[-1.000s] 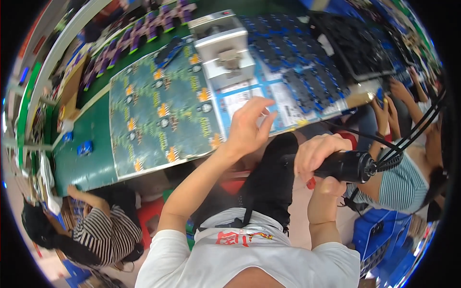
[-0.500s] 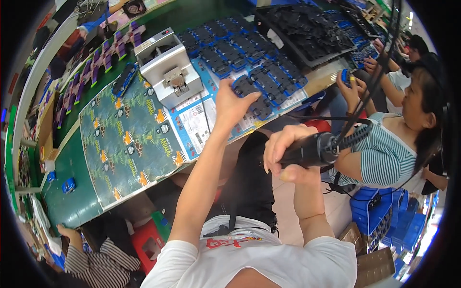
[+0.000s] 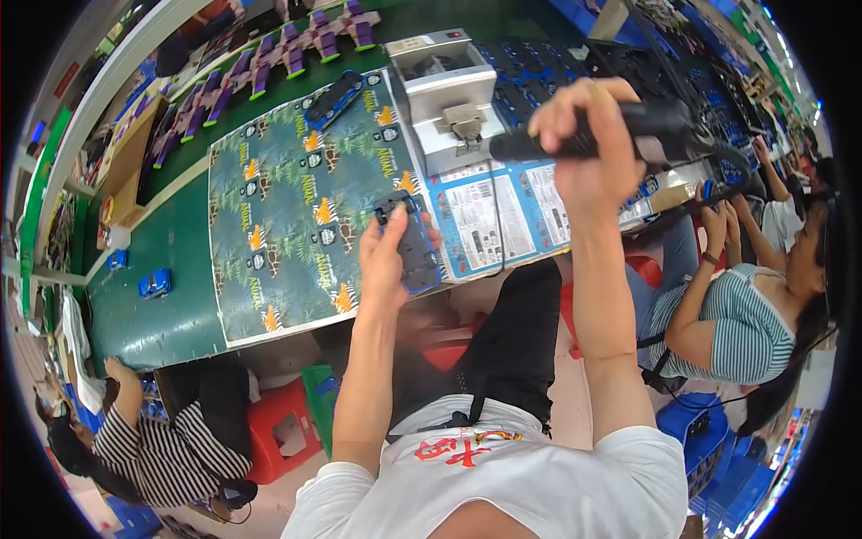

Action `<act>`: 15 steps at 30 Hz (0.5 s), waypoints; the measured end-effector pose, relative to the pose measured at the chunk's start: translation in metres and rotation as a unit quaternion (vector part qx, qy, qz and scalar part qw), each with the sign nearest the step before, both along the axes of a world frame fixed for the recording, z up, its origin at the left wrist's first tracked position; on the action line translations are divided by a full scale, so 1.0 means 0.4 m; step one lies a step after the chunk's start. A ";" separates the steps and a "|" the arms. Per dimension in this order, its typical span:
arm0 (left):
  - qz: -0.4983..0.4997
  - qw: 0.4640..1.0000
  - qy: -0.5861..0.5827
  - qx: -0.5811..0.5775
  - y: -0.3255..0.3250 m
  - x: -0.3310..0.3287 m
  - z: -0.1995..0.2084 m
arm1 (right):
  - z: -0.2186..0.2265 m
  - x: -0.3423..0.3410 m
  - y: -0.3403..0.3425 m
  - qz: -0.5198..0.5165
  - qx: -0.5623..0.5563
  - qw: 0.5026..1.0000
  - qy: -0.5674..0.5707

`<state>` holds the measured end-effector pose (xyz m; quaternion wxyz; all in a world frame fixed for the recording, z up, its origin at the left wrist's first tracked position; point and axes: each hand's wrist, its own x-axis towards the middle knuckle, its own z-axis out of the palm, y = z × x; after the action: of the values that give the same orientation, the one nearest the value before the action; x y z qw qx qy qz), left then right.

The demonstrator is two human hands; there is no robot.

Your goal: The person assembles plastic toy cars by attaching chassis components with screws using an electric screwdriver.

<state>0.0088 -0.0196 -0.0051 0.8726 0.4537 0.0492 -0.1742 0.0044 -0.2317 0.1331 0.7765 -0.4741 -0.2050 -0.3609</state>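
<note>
One green desk (image 3: 184, 305) carries a silver machine (image 3: 446, 99). The right hand (image 3: 600, 163) wraps a black power driver (image 3: 654, 133) toward the desk's right end; the left hand (image 3: 384, 260) grasps a blue-and-black toy car (image 3: 420, 256) at the front edge, left of the driver's tip.

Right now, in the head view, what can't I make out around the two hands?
Head view: far side of the black-and-blue car piece, turned away from the camera.
Head view: part of the black tool, covered by the right hand.
Head view: some of the blue-and-black pieces on the table, blocked by the right hand and tool.
Head view: details inside the silver machine, too small and dark.
</note>
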 end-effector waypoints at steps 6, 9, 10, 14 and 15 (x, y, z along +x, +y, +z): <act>-0.010 1.000 -0.021 -0.005 0.026 0.003 -0.011 | -0.020 0.147 0.086 -0.095 -0.074 0.993 0.011; -0.017 1.000 -0.009 -0.014 0.023 0.009 -0.016 | -0.035 0.167 0.091 -0.144 -0.131 0.980 0.026; -0.019 1.000 -0.013 -0.009 0.020 0.013 -0.013 | -0.032 0.173 0.092 -0.142 -0.138 0.980 0.032; -0.028 0.999 -0.026 -0.004 0.022 0.013 -0.010 | -0.009 0.193 0.107 -0.144 -0.172 0.971 0.084; -0.028 0.999 -0.025 -0.005 0.020 0.014 -0.014 | -0.002 0.195 0.108 -0.135 -0.180 0.969 0.104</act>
<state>0.0145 -0.0117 -0.0106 0.8706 0.4547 0.0133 -0.1875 0.0825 -0.1884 0.1322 0.6397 -0.6642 -0.1190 -0.3680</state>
